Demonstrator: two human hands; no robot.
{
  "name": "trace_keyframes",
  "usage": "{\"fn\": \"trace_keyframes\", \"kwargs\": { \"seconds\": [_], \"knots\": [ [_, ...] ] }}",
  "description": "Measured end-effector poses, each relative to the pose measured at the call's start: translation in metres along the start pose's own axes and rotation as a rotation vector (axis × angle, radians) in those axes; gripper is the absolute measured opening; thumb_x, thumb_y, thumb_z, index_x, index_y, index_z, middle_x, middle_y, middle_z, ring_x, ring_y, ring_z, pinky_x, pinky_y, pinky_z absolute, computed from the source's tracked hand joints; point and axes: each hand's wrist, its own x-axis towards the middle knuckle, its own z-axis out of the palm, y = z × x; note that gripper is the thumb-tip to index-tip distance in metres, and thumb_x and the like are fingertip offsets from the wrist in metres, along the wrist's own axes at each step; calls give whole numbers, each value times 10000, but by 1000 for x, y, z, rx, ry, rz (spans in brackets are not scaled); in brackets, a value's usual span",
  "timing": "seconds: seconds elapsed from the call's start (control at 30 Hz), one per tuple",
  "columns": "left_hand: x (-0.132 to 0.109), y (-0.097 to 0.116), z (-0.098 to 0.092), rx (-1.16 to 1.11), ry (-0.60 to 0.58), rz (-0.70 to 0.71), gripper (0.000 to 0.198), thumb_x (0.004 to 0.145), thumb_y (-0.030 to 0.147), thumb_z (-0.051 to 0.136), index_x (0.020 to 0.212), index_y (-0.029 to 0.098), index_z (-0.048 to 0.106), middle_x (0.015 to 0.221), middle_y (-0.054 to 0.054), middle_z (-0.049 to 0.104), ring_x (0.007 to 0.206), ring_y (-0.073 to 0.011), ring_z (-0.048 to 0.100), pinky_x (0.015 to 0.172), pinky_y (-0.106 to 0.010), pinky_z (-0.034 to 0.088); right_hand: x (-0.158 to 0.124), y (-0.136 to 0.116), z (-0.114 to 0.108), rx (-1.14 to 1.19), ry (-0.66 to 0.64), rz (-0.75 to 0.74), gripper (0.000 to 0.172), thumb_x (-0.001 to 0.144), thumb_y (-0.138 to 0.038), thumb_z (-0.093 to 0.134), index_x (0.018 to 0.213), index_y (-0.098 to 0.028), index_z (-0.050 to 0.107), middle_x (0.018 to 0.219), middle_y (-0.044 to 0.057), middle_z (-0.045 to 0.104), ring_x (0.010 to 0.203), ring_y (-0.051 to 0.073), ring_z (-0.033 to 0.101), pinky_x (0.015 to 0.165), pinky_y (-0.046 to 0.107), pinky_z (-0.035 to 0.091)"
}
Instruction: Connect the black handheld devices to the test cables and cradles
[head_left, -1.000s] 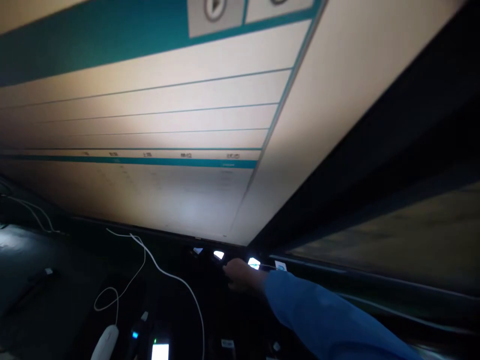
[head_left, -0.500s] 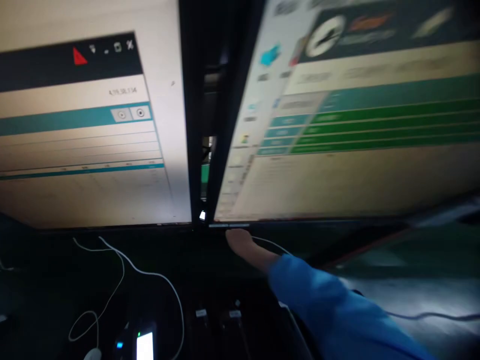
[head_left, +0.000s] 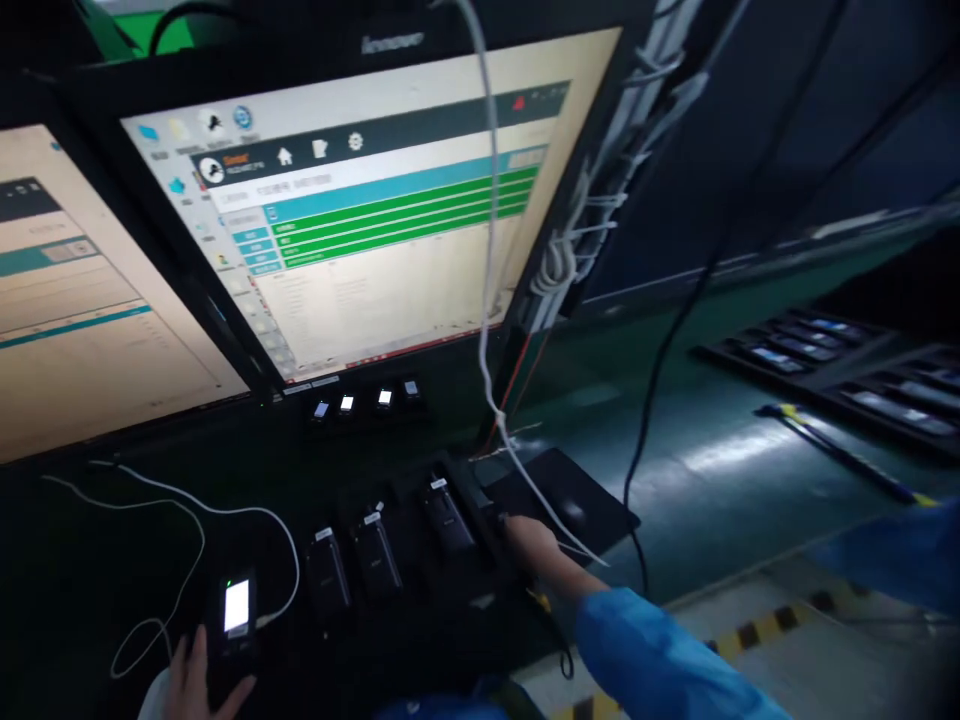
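Observation:
My left hand sits at the bottom left, its fingers curled around the lower end of a small black device with a lit white screen; a white cable loops beside it. My right hand, in a blue sleeve, reaches forward and its fingertips touch the right end of a row of black handheld devices standing in a dark dock. Nothing shows inside that hand. Both hands are below two bright monitors.
The right monitor shows green rows, the left monitor a pale table. Several tiny lit screens line its base. A mouse on a black pad, hanging cables, trays of devices and blue cloth lie right.
The view has swung right and pulled back from the screens. My right hand came down from under the monitor edge to the docked devices. My left hand with the lit device has come into view.

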Motion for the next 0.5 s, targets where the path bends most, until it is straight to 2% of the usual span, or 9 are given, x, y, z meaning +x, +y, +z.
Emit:
{"fn": "trace_keyframes", "kwargs": {
  "seconds": [0.07, 0.13, 0.17, 0.23, 0.3, 0.37, 0.43, 0.5],
  "knots": [
    [-18, 27, -1, -16, 122, 84, 981, 646, 722, 507, 1420, 141, 346, 1553, -170, 213, 1339, -427, 355, 971, -582, 464, 2, 1, 13, 81, 19, 13, 191, 888, -314, 601, 883, -127, 642, 929, 44, 681, 881, 166, 646, 826, 380, 531],
    [-38, 61, 8, -126, 165, 221, 750, 732, 665, 484, 1297, 172, 497, 1445, -144, 426, 1296, -374, 435, 995, -556, 455, -2, 6, 15, 171, 71, 33, 186, 877, -309, 604, 867, -126, 633, 914, 53, 678, 866, 174, 642, 812, 377, 519],
    [-47, 79, 17, -212, 115, 310, 655, 746, 629, 514, 1216, 175, 560, 1347, -134, 533, 1255, -343, 485, 1030, -532, 433, -6, 9, 12, 219, 106, 44, 188, 860, -310, 613, 860, -123, 629, 903, 69, 678, 855, 187, 642, 790, 369, 513],
    [-63, 117, 40, -371, -110, 441, 477, 798, 538, 544, 1126, 201, 621, 1239, -101, 619, 1190, -282, 546, 1064, -477, 410, -20, 17, -2, 321, 197, 54, 195, 824, -299, 609, 892, -117, 618, 893, 112, 679, 846, 219, 643, 739, 342, 492],
    [-73, 156, 66, -489, -376, 466, 385, 826, 447, 562, 1118, 208, 643, 1218, -95, 640, 1159, -257, 572, 1049, -440, 425, -38, 23, -23, 433, 292, 18, 244, 821, -275, 551, 995, -110, 592, 912, 135, 680, 854, 233, 642, 699, 307, 470],
    [-76, 194, 92, -603, -577, 407, 322, 824, 306, 575, 1109, 180, 655, 1224, -101, 647, 1180, -238, 566, 1081, -408, 394, -57, 21, -46, 544, 335, -99, 307, 820, -255, 512, 1094, -124, 557, 942, 107, 687, 862, 215, 642, 683, 273, 466],
    [-74, 227, 115, -662, -607, 213, 365, 797, 134, 554, 1156, 148, 619, 1318, -118, 588, 1222, -211, 541, 1093, -353, 375, -73, 11, -67, 626, 309, -267, 320, 803, -266, 536, 1102, -154, 568, 955, 62, 700, 870, 196, 645, 700, 251, 477],
    [-69, 254, 132, -653, -621, 161, 385, 801, 91, 522, 1177, 130, 589, 1354, -139, 554, 1236, -212, 531, 1067, -342, 398, -83, -6, -82, 661, 255, -388, 277, 764, -258, 578, 1023, -166, 611, 915, 33, 713, 855, 192, 651, 706, 243, 482]
  ]
}}
